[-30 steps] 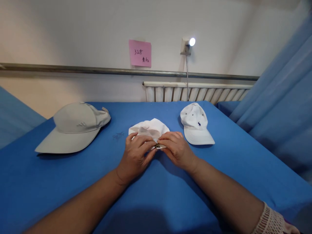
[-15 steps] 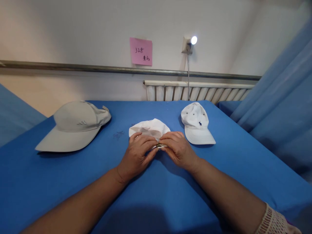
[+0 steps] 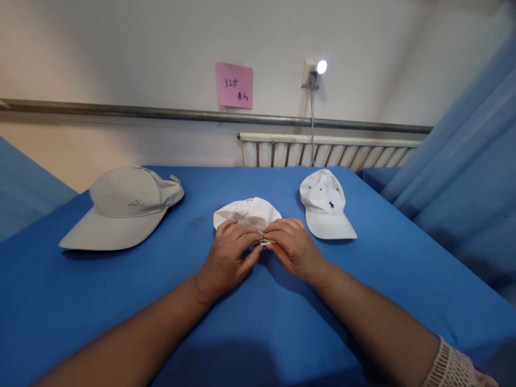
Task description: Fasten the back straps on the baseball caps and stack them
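Note:
A white cap [image 3: 258, 208] rests on the blue-covered table with its back strap towards me. My left hand [image 3: 233, 252] pinches the left side of the strap, thumb below and fingers on top. Opposite it, my right hand [image 3: 294, 248] grips the strap's right side in the same way. Between the fingertips a small metal-looking buckle [image 3: 264, 241] partly shows; the rest of the strap is hidden by my fingers. A grey cap [image 3: 124, 199] lies to the left, and another white cap [image 3: 326, 201] with a small dark logo sits to the right.
The blue cloth [image 3: 250, 328] covers the table. Behind it are a radiator [image 3: 290, 153], a metal pipe [image 3: 169, 113], a pink note [image 3: 234, 85] and a socket with a lit plug [image 3: 310, 74]. Blue curtains [image 3: 467, 172] hang at the right and left.
The top of the middle cap has tipped slightly, and small dark marks now show on it. My left thumb has shifted a little; both hands stay at the strap.

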A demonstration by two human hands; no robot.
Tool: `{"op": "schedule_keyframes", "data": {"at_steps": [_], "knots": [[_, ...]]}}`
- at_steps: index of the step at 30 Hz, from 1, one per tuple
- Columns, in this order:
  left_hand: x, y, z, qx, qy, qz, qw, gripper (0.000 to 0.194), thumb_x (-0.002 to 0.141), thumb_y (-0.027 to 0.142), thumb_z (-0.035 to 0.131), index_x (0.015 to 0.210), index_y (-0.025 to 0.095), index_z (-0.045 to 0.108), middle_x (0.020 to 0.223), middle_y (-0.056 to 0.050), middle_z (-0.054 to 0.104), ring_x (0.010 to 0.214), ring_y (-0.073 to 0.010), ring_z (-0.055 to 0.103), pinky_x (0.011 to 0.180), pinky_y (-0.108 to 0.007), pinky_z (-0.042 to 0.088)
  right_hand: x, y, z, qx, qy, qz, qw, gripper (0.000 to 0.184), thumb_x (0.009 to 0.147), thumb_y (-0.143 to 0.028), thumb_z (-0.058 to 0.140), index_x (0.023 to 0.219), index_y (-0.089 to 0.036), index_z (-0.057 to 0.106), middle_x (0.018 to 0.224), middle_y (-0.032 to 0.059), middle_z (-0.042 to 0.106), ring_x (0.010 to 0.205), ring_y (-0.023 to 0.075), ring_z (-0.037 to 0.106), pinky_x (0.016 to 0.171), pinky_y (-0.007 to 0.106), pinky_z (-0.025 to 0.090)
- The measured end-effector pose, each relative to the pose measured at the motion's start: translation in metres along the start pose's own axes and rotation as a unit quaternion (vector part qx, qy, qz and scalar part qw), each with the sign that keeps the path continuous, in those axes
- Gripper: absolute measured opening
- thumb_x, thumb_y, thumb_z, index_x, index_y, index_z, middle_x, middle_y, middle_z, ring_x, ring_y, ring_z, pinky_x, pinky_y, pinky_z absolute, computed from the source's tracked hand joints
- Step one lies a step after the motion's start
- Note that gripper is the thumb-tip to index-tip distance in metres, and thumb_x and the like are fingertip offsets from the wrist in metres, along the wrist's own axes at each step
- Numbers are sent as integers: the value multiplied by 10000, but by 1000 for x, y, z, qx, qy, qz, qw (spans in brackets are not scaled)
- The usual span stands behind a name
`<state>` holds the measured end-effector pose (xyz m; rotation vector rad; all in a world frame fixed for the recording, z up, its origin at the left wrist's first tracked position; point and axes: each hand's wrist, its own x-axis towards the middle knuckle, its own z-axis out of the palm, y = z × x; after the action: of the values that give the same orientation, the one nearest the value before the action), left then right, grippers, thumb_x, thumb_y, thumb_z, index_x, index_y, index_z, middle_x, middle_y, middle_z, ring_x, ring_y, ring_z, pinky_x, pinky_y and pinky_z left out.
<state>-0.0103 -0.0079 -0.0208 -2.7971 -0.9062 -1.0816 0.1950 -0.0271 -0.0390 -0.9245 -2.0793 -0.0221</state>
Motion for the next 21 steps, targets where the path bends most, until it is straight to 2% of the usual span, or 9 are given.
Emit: {"op": "schedule_keyframes", "data": {"at_steps": [21], "knots": [[0,-2,3,-4,1,5,1000,160,861,195,594,1001,226,667,1004,-36,735,989,-212,658,1040,-460,385,-1,-1,0,-6,-10,0,1000,147,980,-226,519,1036,-205,653,1078,74,712,1049,216,614,925,411,425]]}}
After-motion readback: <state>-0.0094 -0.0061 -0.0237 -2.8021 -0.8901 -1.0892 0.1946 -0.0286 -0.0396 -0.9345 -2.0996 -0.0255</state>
